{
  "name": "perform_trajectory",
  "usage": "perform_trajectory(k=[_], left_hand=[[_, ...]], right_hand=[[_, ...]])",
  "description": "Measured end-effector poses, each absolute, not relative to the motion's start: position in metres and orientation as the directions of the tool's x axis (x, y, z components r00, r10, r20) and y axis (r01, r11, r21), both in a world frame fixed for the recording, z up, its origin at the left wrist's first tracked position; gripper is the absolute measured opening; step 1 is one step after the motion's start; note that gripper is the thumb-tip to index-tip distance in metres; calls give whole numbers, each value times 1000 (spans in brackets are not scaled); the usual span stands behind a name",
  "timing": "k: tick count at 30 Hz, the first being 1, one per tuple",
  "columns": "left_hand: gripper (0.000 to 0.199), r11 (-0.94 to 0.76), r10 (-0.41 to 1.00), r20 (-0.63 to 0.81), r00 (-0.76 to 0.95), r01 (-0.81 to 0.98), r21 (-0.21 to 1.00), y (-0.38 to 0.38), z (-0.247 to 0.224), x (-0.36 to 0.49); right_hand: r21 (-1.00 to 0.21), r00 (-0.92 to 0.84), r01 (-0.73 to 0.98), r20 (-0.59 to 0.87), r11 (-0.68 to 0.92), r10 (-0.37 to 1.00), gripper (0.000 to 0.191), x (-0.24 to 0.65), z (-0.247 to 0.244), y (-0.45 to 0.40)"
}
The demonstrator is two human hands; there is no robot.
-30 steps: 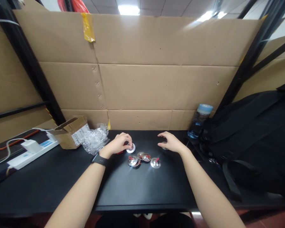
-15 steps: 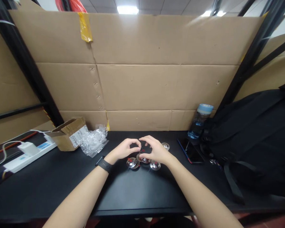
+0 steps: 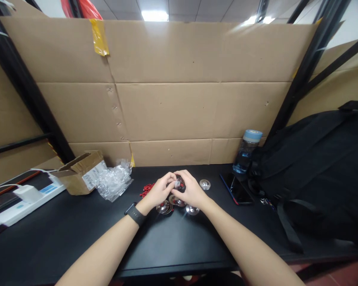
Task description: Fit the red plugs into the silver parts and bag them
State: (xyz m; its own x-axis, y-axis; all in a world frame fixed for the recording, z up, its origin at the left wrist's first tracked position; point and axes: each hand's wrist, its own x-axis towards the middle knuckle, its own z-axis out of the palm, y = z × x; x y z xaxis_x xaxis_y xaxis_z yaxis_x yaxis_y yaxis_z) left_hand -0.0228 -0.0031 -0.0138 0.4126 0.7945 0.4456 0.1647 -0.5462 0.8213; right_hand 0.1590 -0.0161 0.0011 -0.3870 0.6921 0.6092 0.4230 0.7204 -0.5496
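My left hand (image 3: pixel 162 188) and my right hand (image 3: pixel 193 189) meet over the black table. Between their fingers they hold a small, shiny domed metal disc (image 3: pixel 179 184) with a bit of red on it, which looks like a finger cymbal. Fingers partly cover it. Just below the hands, several more finger cymbals (image 3: pixel 164 207) lie close together, some overlapping. Another one (image 3: pixel 192 209) rests under my right wrist, and one more (image 3: pixel 205 184) sits apart on the right. Red cords (image 3: pixel 146 190) lie in a heap beside my left hand.
On the left are a white power strip (image 3: pixel 26 205), an opened cardboard box (image 3: pixel 77 174) and crumpled clear plastic (image 3: pixel 115 180). At right stand a water bottle (image 3: pixel 247 153) and a black backpack (image 3: pixel 322 178), with a phone (image 3: pixel 236 189) lying nearby. A cardboard wall (image 3: pixel 167 111) closes off the back.
The disc has turned in my fingers, so its shiny face now shows. Both hands have closed in on it. The view has shifted slightly, and the red cords have come into sight.
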Motion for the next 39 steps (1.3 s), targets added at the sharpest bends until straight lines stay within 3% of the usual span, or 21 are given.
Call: perform_trajectory(k=[8, 13, 19, 25, 30, 39], left_hand=[[11, -599, 778, 493, 390, 225, 768, -1, -9, -27], [13, -627, 772, 501, 391, 341, 700, 1, -8, -32], [14, -633, 771, 518, 371, 357, 687, 0, -3, -37], [12, -614, 789, 520, 327, 383, 690, -1, 1, -40], [6, -611, 792, 539, 288, 398, 684, -3, 4, -41], [5, -654, 753, 615, 235, 373, 659, -7, 5, -38]], right_hand=[[-531, -383, 472, 595, 704, 706, 34, 164, 4, -15], [-531, -396, 474, 585, 703, 708, 34, 164, 4, -16], [-558, -394, 454, 573, 694, 718, 40, 163, 7, -17], [-667, -370, 387, 520, 636, 770, 38, 161, 7, -19], [-815, -329, 198, 469, 545, 820, 41, 159, 2, -18], [-900, -318, 44, 400, 435, 860, 39, 155, -2, -16]])
